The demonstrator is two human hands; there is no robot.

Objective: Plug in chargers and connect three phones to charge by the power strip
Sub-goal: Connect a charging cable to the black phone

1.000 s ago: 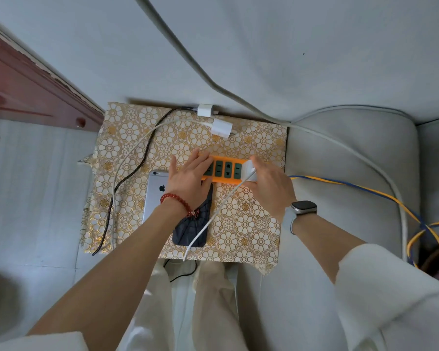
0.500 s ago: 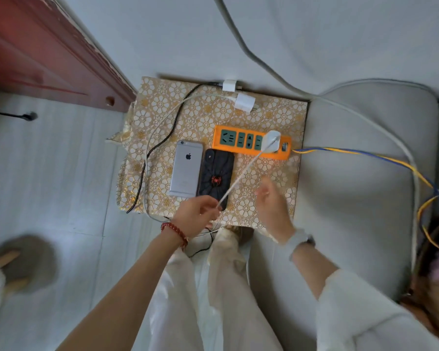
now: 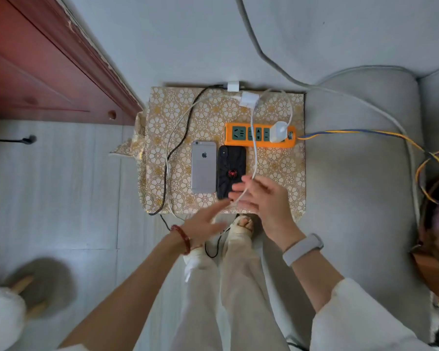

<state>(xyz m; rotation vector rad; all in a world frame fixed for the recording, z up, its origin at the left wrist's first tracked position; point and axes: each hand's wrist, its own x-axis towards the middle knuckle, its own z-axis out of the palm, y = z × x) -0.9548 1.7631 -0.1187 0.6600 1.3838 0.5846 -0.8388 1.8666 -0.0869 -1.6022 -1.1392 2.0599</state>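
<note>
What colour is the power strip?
Orange, with dark green sockets: power strip, clearest in the head view.

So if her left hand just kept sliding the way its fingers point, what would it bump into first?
Probably the white cable and the right hand holding it: the left hand has straight fingers aimed up and right at them. Beyond lies the black phone. The hand is blurred and depth is unclear.

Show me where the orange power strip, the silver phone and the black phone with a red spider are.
orange power strip (image 3: 230,141): head view, left end.
silver phone (image 3: 203,171): head view, back centre.
black phone with a red spider (image 3: 230,162): head view, upper back.
</note>
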